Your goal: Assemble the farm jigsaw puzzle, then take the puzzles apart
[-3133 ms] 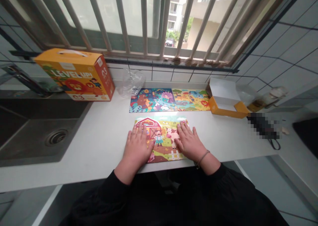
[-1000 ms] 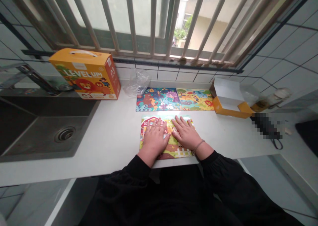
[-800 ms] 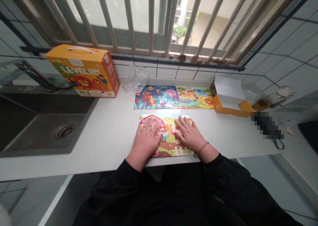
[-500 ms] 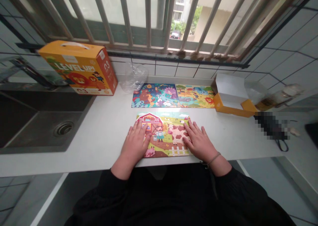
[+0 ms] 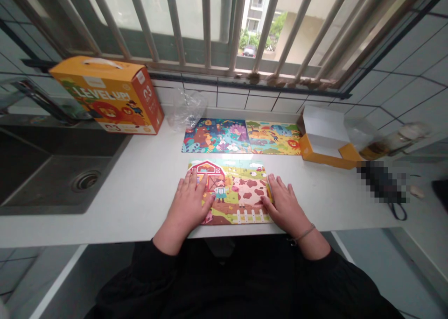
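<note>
A farm jigsaw puzzle [image 5: 229, 198] with a barn, a farmer and a cow lies flat on the white counter in front of me, its pieces joined. My left hand [image 5: 189, 200] rests palm down over its left side, fingers stretched out across the barn and covering part of the picture. At the right edge is my right hand [image 5: 285, 204], open, with the thumb on the cow and the other fingers lying along the border. Behind it lie a dark blue night-forest puzzle [image 5: 219, 136] and, touching it, a yellow savanna puzzle [image 5: 273, 138].
An orange carry box [image 5: 108, 99] stands at the back left, by the sink [image 5: 63, 183]. Crumpled clear plastic [image 5: 187, 109] lies beside it. On the right are an opened orange box [image 5: 329, 151], a bottle [image 5: 392, 139] and a blurred-out dark item [image 5: 383, 181] with a strap.
My right hand has slid outward, from lying over the cow to the puzzle's right edge. My left hand stays at the left side. The view has shifted slightly.
</note>
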Motion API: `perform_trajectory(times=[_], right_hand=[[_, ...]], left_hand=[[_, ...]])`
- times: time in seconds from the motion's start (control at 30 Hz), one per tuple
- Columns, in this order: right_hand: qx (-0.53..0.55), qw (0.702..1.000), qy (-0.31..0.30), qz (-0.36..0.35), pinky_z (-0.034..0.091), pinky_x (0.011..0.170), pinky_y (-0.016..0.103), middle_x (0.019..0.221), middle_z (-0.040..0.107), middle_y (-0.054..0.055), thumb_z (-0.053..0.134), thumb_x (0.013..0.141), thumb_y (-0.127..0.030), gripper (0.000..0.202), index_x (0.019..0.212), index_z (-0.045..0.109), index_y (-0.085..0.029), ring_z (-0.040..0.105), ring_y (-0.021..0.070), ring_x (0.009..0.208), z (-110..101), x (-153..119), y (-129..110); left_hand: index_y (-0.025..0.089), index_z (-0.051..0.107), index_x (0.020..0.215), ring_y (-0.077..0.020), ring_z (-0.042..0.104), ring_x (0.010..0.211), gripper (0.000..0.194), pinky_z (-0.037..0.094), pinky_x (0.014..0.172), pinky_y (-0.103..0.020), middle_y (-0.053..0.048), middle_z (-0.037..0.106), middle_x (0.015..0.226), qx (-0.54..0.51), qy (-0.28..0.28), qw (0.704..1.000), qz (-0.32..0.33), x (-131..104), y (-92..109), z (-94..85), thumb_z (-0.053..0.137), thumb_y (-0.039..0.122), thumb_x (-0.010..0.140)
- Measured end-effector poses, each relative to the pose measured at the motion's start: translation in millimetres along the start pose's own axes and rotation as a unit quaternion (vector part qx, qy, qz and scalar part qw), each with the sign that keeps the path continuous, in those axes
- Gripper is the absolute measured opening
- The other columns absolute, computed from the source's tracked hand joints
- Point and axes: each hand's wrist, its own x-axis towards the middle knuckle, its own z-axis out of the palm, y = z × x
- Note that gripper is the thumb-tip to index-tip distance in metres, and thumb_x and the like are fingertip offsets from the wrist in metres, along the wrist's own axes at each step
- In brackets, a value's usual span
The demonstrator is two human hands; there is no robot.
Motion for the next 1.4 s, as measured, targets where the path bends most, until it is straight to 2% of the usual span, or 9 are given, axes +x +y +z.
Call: perform_trajectory(times=[0.13,0.27,0.37,0.43,0.57,0.67,0.8,1.1,1.4], right_hand=[[0.045,0.999,0.006,-0.005,0.033,0.135,0.069,0.181,0.046,0.021,0.039,0.118,-0.049,0.073,0.182,0.031,-0.016,0.043,0.0403,0.168,-6.5,9.9,8.3],[0.104,0.994,0.039,0.013,0.052,0.119,0.050,0.158,0.070,0.021,0.042,0.115,-0.049,0.062,0.166,0.056,-0.016,0.069,0.0355,0.141,-28.7,47.8,18.6],[0.103,0.991,0.051,0.071,0.054,0.093,0.037,0.122,0.085,0.016,0.042,0.116,-0.048,0.049,0.129,0.080,-0.020,0.078,0.0302,0.111,-44.8,94.8,24.6],[0.094,0.988,0.078,0.098,0.050,0.083,0.033,0.105,0.086,0.014,0.041,0.115,-0.046,0.048,0.111,0.083,-0.021,0.077,0.0275,0.098,-49.0,126.9,26.3],[0.111,0.976,0.145,0.120,0.046,0.077,0.034,0.095,0.085,0.014,0.040,0.115,-0.047,0.055,0.099,0.085,-0.020,0.075,0.0280,0.092,-42.5,165.5,30.8],[0.118,0.974,0.154,0.120,0.045,0.075,0.034,0.093,0.086,0.014,0.041,0.114,-0.053,0.060,0.095,0.088,-0.021,0.076,0.0289,0.093,-37.9,166.3,42.1],[0.084,0.978,0.127,0.146,0.042,0.072,0.035,0.088,0.085,0.014,0.041,0.115,-0.055,0.063,0.091,0.089,-0.021,0.077,0.0297,0.091,-42.0,157.2,58.7],[0.050,0.983,0.031,0.172,0.036,0.067,0.036,0.080,0.082,0.015,0.046,0.114,-0.049,0.056,0.092,0.089,-0.020,0.072,0.0271,0.079,-46.2,158.2,53.6],[0.131,0.973,-0.013,0.188,0.040,0.066,0.035,0.070,0.079,0.009,0.050,0.111,-0.050,0.055,0.082,0.086,-0.021,0.070,0.0238,0.068,-44.7,158.8,52.8]], left_hand=[[0.010,0.055,0.167,-0.0482,0.030,0.173,0.075,0.029,0.138,-0.071,-0.030,0.031,0.185,-0.077,0.003,0.997,0.024,2.3,-2.1,3.7,0.062,0.055,0.107],[0.018,0.058,0.163,-0.0418,0.038,0.171,0.069,0.034,0.137,-0.067,-0.022,0.044,0.182,-0.204,0.001,0.978,0.041,14.8,-6.0,-3.3,0.057,0.060,0.109],[0.021,0.061,0.161,-0.0395,0.061,0.154,0.068,0.054,0.123,-0.056,-0.020,0.059,0.171,-0.275,-0.010,0.961,0.028,43.1,-17.2,-24.8,0.059,0.062,0.107],[0.020,0.065,0.155,-0.0349,0.076,0.129,0.062,0.061,0.109,-0.049,-0.019,0.070,0.158,-0.284,0.022,0.959,-0.005,70.9,-28.0,-41.3,0.057,0.058,0.107],[0.018,0.077,0.133,-0.0278,0.076,0.096,0.046,0.058,0.094,-0.039,-0.015,0.083,0.120,-0.199,0.117,0.967,-0.104,121.6,-50.8,-53.7,0.055,0.046,0.104],[0.020,0.082,0.111,-0.0286,0.074,0.091,0.040,0.052,0.083,-0.036,-0.012,0.083,0.100,-0.159,0.102,0.972,-0.138,133.5,-65.2,-43.7,0.054,0.048,0.103],[0.023,0.081,0.093,-0.0299,0.075,0.090,0.042,0.046,0.076,-0.036,-0.012,0.085,0.097,-0.136,0.051,0.976,-0.164,123.2,-74.9,-36.4,0.053,0.053,0.101],[0.024,0.071,0.068,-0.0280,0.068,0.073,0.050,0.038,0.067,-0.036,-0.007,0.074,0.068,-0.176,-0.015,0.969,-0.173,117.8,-61.9,-49.9,0.054,0.061,0.098],[0.023,0.073,0.069,-0.0267,0.066,0.072,0.048,0.039,0.068,-0.036,-0.005,0.074,0.068,-0.226,-0.009,0.955,-0.194,117.2,-59.8,-46.2,0.058,0.061,0.095]])
